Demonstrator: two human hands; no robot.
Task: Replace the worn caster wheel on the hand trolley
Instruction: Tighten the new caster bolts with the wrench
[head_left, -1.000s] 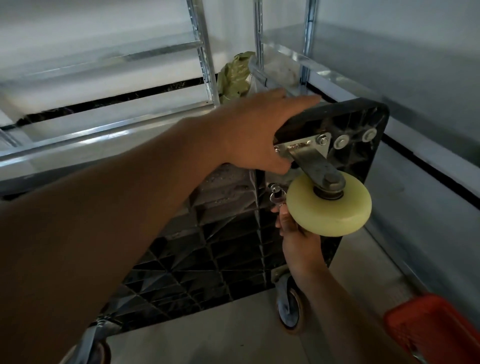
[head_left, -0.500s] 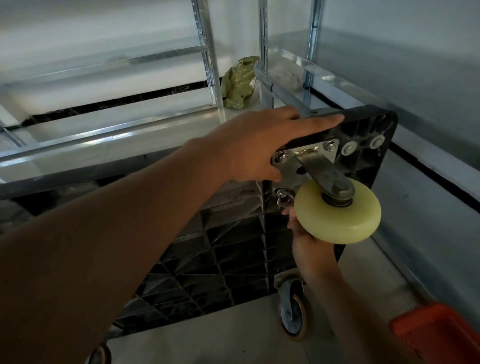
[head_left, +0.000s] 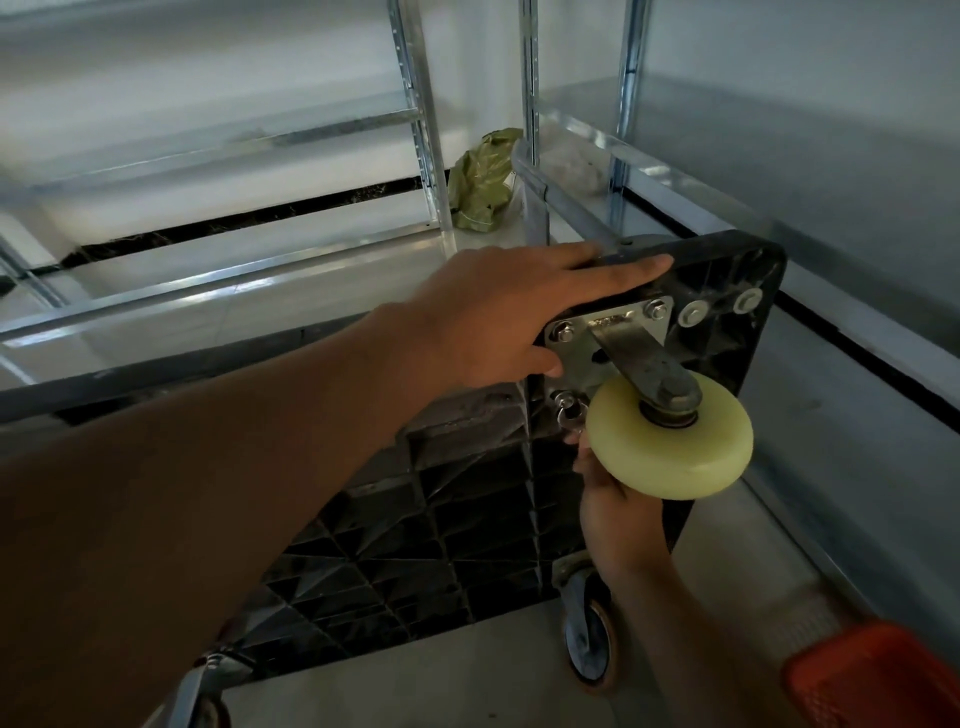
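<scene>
over the last second the left hand (head_left: 498, 317) has slid further along the top edge of the trolley deck (head_left: 415, 545), its fingers now reaching past the corner of the mounting plate (head_left: 613, 332), and the whole upended trolley sits a touch lower and more to the right in view.

counting what shows: three casters in all. one cream wheel (head_left: 675, 441) on a dark metal fork at the deck's upper right corner, one grey wheel with an orange rim (head_left: 589, 639) at the lower right corner, and part of a third caster's metal bracket (head_left: 200, 680) at the lower left corner. three bolt heads show on the plate, and two round washers (head_left: 719, 307) sit beside it near the deck's right edge. one green bag (head_left: 480, 187) lies back on the floor among the metal shelving uprights (head_left: 421, 119), and one orange basket (head_left: 878, 675) pokes in at the lower right.

the left hand lies flat with straight fingers laid over the deck's top edge, thumb pressing the ribbed underside just beside the plate; it grips nothing. the right hand (head_left: 618, 514) comes up from below, half hidden behind the cream wheel, fingers curled up at a small metal tool (head_left: 569, 415) at the plate's lower left bolt; i cannot make out the tool itself clearly.
</scene>
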